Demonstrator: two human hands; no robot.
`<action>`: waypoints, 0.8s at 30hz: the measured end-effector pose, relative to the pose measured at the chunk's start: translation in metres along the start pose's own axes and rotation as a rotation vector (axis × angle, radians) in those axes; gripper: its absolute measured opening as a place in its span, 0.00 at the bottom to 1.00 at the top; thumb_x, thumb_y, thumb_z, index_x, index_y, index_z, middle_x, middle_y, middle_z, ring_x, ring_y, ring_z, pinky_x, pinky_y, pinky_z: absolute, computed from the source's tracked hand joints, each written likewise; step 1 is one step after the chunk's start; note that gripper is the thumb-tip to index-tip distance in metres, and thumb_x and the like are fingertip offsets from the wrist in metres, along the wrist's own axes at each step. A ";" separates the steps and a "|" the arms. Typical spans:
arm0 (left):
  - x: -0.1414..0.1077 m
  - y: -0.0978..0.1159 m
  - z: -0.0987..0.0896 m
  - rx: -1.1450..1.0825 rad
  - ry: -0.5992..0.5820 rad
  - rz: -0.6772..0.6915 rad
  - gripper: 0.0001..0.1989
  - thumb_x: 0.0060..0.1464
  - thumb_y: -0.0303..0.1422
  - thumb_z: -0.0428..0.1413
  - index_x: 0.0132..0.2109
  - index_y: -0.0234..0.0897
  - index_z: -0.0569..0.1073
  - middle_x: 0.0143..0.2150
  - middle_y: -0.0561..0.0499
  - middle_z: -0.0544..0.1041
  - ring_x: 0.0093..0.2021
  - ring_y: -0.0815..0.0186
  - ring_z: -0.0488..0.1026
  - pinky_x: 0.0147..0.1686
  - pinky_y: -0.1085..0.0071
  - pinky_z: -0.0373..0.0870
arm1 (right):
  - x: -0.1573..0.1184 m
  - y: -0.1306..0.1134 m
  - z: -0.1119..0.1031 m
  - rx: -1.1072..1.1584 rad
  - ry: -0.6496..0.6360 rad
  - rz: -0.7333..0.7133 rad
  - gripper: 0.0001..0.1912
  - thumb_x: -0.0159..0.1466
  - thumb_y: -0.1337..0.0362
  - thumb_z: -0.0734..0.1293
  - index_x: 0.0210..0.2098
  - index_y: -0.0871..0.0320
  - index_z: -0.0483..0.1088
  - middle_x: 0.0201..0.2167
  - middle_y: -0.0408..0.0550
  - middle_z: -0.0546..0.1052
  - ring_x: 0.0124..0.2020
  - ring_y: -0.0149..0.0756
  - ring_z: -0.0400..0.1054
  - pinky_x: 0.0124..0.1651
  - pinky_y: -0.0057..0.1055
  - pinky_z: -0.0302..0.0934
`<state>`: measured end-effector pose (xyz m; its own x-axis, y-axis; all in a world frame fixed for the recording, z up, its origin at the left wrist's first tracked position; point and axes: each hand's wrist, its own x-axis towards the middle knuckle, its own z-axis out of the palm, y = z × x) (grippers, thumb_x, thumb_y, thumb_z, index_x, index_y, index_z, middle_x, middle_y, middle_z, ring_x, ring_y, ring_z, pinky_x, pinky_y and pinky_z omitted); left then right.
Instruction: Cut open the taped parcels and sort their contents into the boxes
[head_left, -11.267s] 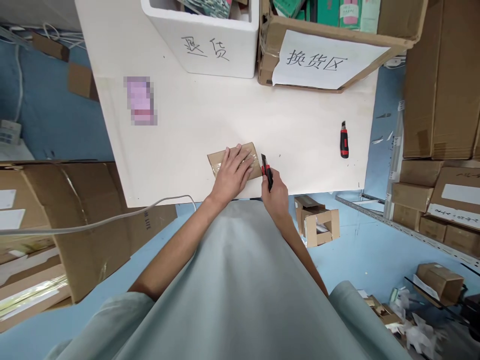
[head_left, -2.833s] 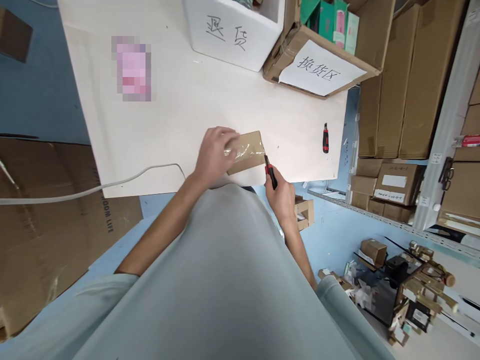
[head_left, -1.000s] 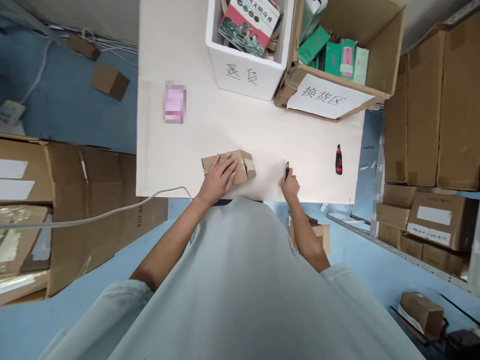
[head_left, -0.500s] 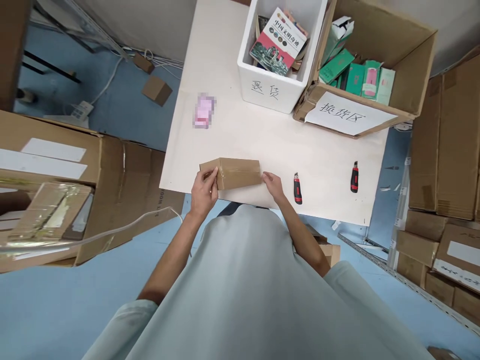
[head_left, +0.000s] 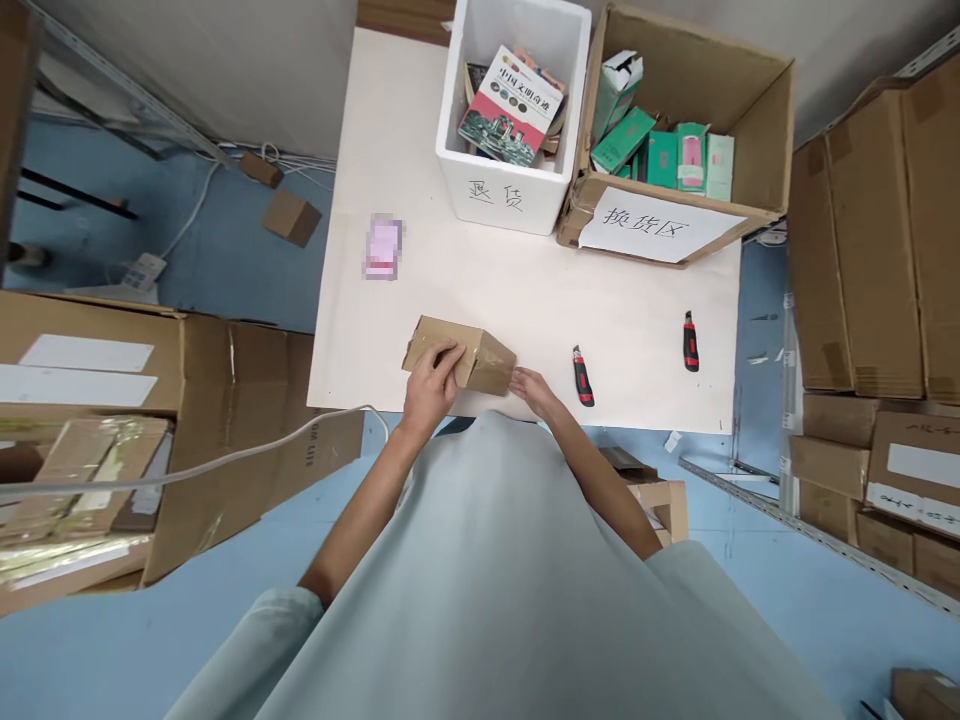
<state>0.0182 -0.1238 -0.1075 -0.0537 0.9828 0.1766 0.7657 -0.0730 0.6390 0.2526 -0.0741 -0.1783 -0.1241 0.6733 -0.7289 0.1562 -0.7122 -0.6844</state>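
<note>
A small brown cardboard box (head_left: 457,352) sits slantwise near the front edge of the white table, a taped end turned toward the right. My left hand (head_left: 431,388) grips it from the front left, fingers closed over its upper side. At the box's lower right corner, my right hand (head_left: 534,390) has its fingertips pressed against the edge; part of the fingers is hidden there. To the right of that hand lies a red and black utility knife (head_left: 583,377), with its tip pointing away from me.
A second utility knife (head_left: 691,342) lies farther right on the table (head_left: 510,290). Behind stand a white foam bin (head_left: 499,195) with books and a large carton (head_left: 686,240) holding green boxes. A blurred pink item (head_left: 384,247) lies left. Cartons (head_left: 217,400) flank the table.
The small box has been turned, its taped end swinging from the left to the right. My left hand has shifted onto its upper side; my right hand now touches the lower right corner.
</note>
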 end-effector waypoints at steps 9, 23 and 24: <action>0.011 -0.035 0.016 -0.086 0.060 -0.223 0.21 0.72 0.34 0.51 0.62 0.41 0.84 0.57 0.39 0.82 0.59 0.52 0.81 0.62 0.50 0.82 | -0.032 -0.019 -0.041 0.011 0.205 -0.164 0.27 0.75 0.56 0.69 0.70 0.60 0.76 0.76 0.60 0.75 0.77 0.47 0.70 0.79 0.45 0.64; 0.003 -0.017 0.064 -0.508 -0.096 -0.620 0.23 0.72 0.45 0.56 0.65 0.37 0.74 0.68 0.34 0.81 0.67 0.52 0.81 0.67 0.54 0.77 | -0.039 -0.025 -0.056 -0.103 0.357 -0.204 0.24 0.73 0.54 0.70 0.62 0.62 0.80 0.65 0.62 0.84 0.67 0.48 0.79 0.73 0.44 0.70; 0.002 -0.013 0.063 -0.520 -0.094 -0.642 0.23 0.72 0.46 0.57 0.65 0.38 0.73 0.68 0.35 0.81 0.68 0.52 0.80 0.67 0.55 0.77 | -0.039 -0.023 -0.055 -0.082 0.362 -0.212 0.24 0.72 0.53 0.71 0.60 0.62 0.81 0.64 0.62 0.85 0.66 0.48 0.80 0.72 0.44 0.71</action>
<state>0.0483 -0.1099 -0.1629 -0.3076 0.8684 -0.3889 0.2095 0.4605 0.8626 0.3073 -0.0730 -0.1336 0.1878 0.8400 -0.5090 0.2437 -0.5418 -0.8044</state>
